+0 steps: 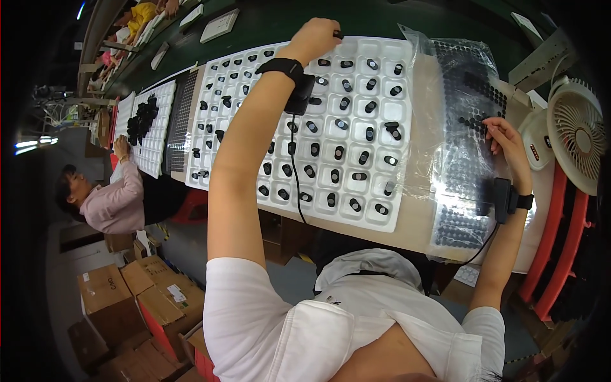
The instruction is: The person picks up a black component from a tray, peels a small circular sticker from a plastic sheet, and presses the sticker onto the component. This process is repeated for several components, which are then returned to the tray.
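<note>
At the far edge of a white compartment tray (375, 219), my left hand (313, 41) is closed, its fingertips pinching a small black oval piece (338, 34). Many compartments hold similar black oval pieces, such as one (381, 209) in the near right corner. My right hand (506, 139) rests over a sheet of black round dots (455, 184) to the right of the tray. Its fingers are loosely bent and apart, with the tips touching or just above loose black dots (472, 121). Each wrist wears a black strap with a small cabled box.
Clear plastic film (421, 121) lies between tray and dot sheet. A white fan (579, 130) stands right, near red rails (552, 254). On the left, a co-worker in pink (114, 200) sits by another white tray (154, 156) with heaped black pieces. Cardboard boxes (108, 293) stand lower left.
</note>
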